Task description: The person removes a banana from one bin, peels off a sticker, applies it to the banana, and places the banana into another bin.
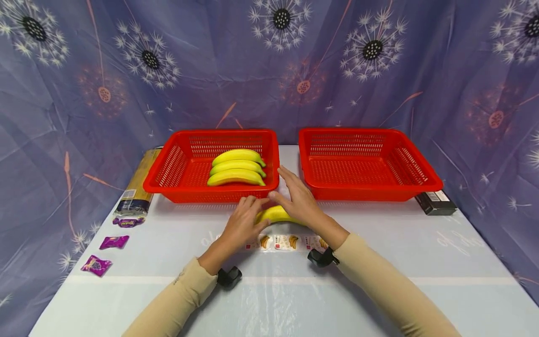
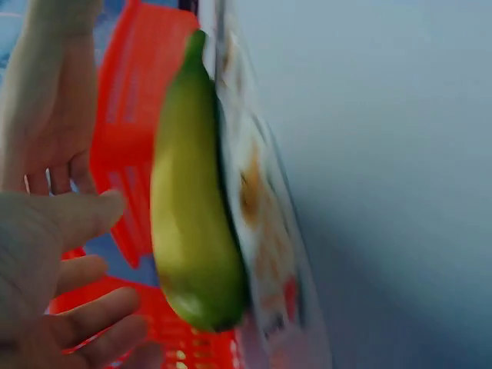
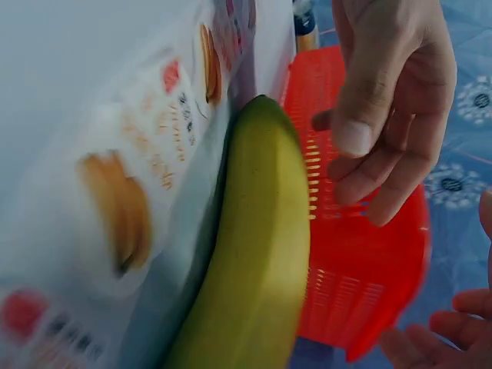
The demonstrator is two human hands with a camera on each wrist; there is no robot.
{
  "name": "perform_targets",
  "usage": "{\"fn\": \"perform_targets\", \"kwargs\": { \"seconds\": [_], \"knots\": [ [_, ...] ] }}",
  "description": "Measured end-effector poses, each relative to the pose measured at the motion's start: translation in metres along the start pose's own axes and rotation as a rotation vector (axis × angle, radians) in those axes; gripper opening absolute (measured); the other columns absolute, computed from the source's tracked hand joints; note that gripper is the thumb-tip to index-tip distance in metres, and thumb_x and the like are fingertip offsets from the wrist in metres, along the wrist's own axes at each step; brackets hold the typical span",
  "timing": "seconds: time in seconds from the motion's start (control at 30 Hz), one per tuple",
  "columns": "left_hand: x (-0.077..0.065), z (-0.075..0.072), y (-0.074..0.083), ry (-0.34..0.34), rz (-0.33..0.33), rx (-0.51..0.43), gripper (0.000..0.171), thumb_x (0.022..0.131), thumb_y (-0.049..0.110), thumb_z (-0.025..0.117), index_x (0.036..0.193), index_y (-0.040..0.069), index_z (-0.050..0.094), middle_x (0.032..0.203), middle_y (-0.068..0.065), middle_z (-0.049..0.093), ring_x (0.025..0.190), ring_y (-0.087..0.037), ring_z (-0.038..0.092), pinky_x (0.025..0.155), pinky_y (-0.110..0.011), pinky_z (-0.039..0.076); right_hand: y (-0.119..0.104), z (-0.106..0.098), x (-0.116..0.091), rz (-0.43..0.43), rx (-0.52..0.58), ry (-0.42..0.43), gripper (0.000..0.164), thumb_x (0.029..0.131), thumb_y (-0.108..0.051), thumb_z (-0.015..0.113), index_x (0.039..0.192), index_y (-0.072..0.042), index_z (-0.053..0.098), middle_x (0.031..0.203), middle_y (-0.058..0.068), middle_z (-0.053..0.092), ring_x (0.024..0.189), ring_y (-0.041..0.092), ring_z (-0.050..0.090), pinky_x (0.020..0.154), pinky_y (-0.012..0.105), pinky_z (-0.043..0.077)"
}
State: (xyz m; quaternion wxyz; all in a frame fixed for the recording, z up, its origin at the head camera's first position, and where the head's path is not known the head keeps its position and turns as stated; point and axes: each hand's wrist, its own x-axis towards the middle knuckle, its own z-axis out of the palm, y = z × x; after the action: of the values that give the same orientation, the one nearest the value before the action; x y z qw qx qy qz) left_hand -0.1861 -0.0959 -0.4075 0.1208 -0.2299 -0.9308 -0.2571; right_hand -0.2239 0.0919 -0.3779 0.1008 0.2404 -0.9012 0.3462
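A single yellow banana (image 1: 278, 214) lies on the white table in front of the two red baskets. Beside its left end is my left hand (image 1: 243, 219), fingers loosely bent with a gap to the peel in the left wrist view. My right hand (image 1: 301, 201) reaches over the right end, fingers extended and holding nothing. The banana's greenish tip (image 3: 261, 111) shows in the right wrist view, its other end cut off by the frame. Three more bananas (image 1: 236, 166) lie side by side in the left red basket (image 1: 168, 189).
The right red basket (image 1: 370, 193) holds nothing visible. Printed banana labels (image 1: 286, 242) lie in a row before the banana. Purple-wrapped candies (image 1: 97, 265) and a yellow packet (image 1: 139, 185) sit at the left edge. A black box (image 1: 436, 203) is partly under the right basket.
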Motion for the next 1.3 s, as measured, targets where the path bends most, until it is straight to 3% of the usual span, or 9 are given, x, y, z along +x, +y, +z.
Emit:
{"fn": "perform_targets", "kwargs": {
  "seconds": [0.1,0.2,0.47,0.63,0.73,1.0,1.3],
  "knots": [
    [-0.004,-0.002,0.011,0.084,0.066,-0.035,0.046,0.08,0.02,0.073,0.123,0.011,0.059,0.108,-0.007,0.059,0.096,-0.023,0.048,0.082,-0.035,0.043,0.002,-0.015,-0.02,-0.025,0.013,-0.012,0.07,0.089,-0.041,0.06,0.148,-0.016,0.03,0.151,0.006,0.036,0.122,0.029,0.054,0.099,0.047,0.045],
    [-0.007,0.003,0.023,0.094,0.132,-0.055,0.042,0.079,0.018,0.073,0.119,0.009,0.061,0.106,-0.006,0.06,0.096,-0.023,0.05,0.085,-0.036,0.042,0.011,-0.03,-0.044,-0.04,-0.009,-0.007,0.065,0.088,-0.036,0.063,0.144,-0.014,0.037,0.146,0.008,0.043,0.121,0.03,0.055,0.098,0.048,0.046],
    [-0.006,0.031,0.059,-0.067,0.236,-0.026,0.033,0.083,0.023,0.068,0.114,0.014,0.065,0.104,-0.001,0.06,0.095,-0.017,0.051,0.084,-0.029,0.043,0.05,-0.059,-0.101,-0.055,-0.131,0.019,0.053,0.082,-0.024,0.072,0.13,-0.013,0.053,0.125,0.005,0.058,0.107,0.022,0.056,0.084,0.044,0.051],
    [0.002,0.049,0.078,-0.206,0.219,-0.051,0.029,0.087,0.023,0.064,0.115,0.016,0.067,0.107,0.002,0.06,0.097,-0.013,0.05,0.087,-0.024,0.042,0.074,-0.068,-0.127,-0.047,-0.206,0.035,0.047,0.077,-0.019,0.076,0.121,-0.01,0.06,0.112,0.004,0.062,0.104,0.019,0.053,0.081,0.038,0.047],
    [0.007,0.058,0.085,-0.24,0.207,-0.069,0.027,0.087,0.022,0.063,0.113,0.017,0.069,0.104,0.002,0.061,0.096,-0.012,0.05,0.085,-0.021,0.042,0.085,-0.072,-0.138,-0.03,-0.224,0.023,0.043,0.075,-0.018,0.077,0.116,-0.009,0.064,0.106,0.004,0.063,0.1,0.017,0.051,0.081,0.034,0.043],
    [0.013,0.076,0.096,-0.207,0.195,-0.013,0.024,0.083,0.021,0.067,0.106,0.018,0.073,0.096,0.004,0.063,0.091,-0.012,0.052,0.083,-0.019,0.041,0.102,-0.078,-0.155,0.047,-0.216,-0.013,0.04,0.072,-0.015,0.079,0.11,-0.013,0.068,0.099,-0.001,0.062,0.093,0.013,0.047,0.076,0.029,0.04],
    [0.013,0.083,0.098,-0.199,0.205,0.02,0.023,0.081,0.016,0.068,0.104,0.016,0.074,0.093,0.002,0.06,0.088,-0.013,0.048,0.083,-0.021,0.039,0.111,-0.08,-0.162,0.064,-0.237,-0.011,0.036,0.07,-0.012,0.08,0.104,-0.016,0.07,0.092,-0.005,0.058,0.09,0.008,0.041,0.072,0.025,0.038]
  ]
}}
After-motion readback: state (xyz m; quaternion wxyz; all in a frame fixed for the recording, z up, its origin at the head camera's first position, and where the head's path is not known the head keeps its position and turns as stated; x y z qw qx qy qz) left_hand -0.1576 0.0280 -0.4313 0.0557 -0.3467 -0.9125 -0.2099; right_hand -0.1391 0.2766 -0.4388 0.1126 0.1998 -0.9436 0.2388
